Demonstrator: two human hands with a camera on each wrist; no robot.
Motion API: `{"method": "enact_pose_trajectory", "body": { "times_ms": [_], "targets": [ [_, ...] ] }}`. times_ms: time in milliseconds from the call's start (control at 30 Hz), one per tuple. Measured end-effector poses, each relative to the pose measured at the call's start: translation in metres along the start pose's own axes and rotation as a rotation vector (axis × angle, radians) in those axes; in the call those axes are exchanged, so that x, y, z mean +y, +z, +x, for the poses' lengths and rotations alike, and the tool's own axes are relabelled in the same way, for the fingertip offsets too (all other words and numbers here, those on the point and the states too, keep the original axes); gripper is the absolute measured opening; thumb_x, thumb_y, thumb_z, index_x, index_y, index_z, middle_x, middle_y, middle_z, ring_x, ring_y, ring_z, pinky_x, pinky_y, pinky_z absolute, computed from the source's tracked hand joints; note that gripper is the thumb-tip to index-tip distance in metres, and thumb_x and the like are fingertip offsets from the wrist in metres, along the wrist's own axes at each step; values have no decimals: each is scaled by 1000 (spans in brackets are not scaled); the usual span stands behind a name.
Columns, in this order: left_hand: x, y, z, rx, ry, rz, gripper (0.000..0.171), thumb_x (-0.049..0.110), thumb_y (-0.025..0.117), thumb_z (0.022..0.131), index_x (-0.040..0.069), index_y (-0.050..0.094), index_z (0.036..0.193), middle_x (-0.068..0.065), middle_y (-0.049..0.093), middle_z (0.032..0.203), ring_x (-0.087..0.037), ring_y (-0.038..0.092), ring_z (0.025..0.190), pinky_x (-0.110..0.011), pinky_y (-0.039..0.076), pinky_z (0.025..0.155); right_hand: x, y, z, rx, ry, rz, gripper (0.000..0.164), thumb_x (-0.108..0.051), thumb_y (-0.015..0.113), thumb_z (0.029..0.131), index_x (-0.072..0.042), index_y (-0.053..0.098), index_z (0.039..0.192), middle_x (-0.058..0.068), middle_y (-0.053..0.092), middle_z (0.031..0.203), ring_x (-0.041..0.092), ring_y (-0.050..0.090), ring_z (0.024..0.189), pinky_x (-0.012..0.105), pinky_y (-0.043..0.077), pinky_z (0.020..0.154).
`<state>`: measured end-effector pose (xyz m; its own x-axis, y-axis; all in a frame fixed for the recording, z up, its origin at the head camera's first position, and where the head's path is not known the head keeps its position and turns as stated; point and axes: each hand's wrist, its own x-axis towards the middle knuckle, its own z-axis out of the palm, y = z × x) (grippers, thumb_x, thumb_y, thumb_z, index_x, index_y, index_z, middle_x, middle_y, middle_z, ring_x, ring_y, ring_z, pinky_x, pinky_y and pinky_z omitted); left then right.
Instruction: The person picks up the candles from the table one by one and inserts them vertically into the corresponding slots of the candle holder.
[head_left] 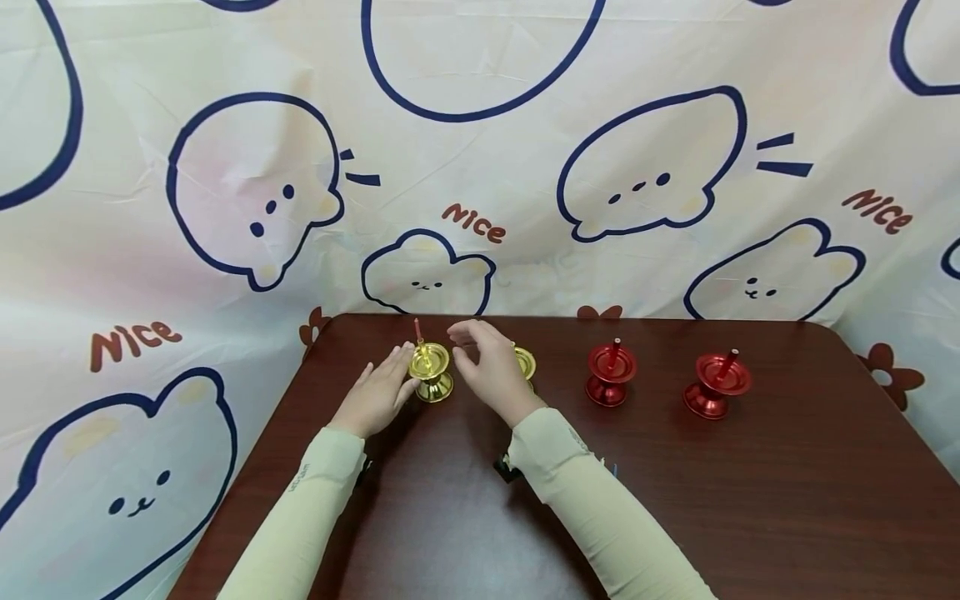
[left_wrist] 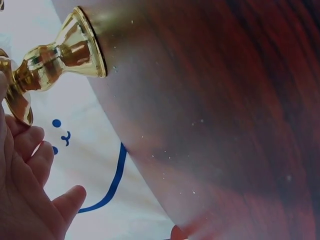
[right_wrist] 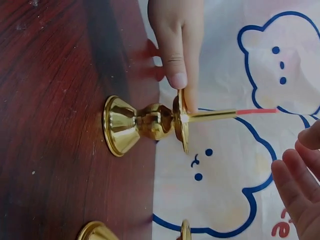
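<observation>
While my left hand (head_left: pixel 378 393) touches the leftmost gold holder (head_left: pixel 432 372) on the table (head_left: pixel 480 517), its grip unclear, my loose, empty right hand (head_left: pixel 491 367) seems mid-adjustment of the candle (right_wrist: pixel 232 113), which next wants a gentle pinch.

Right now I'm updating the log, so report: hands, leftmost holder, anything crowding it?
Left hand touching rim of leftmost gold holder; right hand open, apart from it. Holder upright. Second gold holder close by, partly hidden behind right hand.
</observation>
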<state>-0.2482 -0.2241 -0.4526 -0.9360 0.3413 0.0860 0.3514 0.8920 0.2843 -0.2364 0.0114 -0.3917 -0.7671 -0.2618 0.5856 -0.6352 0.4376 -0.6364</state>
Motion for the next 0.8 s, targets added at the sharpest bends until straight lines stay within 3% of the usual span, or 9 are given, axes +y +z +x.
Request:
{"method": "enact_pose_trajectory", "body": {
  "times_ms": [267, 467, 800],
  "targets": [
    [0, 3, -2, 6, 7, -7, 70, 36, 46, 109, 5, 14, 163, -13, 18, 168, -31, 17, 154, -61, 19, 120, 4, -17, -20, 77, 25, 38, 22, 3, 68, 92, -4, 69, 113, 7, 70, 107, 19, 68, 99, 37, 59, 86],
    [5, 2, -1, 67, 15, 26, 70, 37, 48, 108, 2, 18, 162, -15, 19, 168, -33, 19, 154, -61, 21, 119, 9, -32, -31, 114, 56, 42, 23, 3, 69, 92, -5, 69, 113, 8, 71, 108, 19, 68, 100, 38, 59, 88],
    [18, -9, -12, 139, 11, 66, 69, 37, 50, 107, 2, 23, 161, -17, 25, 166, -34, 22, 153, -62, 19, 119, 11, -51, -46, 137, 94, 38, 24, 3, 71, 91, -3, 69, 114, 10, 69, 108, 23, 69, 97, 46, 60, 83]
  ]
}}
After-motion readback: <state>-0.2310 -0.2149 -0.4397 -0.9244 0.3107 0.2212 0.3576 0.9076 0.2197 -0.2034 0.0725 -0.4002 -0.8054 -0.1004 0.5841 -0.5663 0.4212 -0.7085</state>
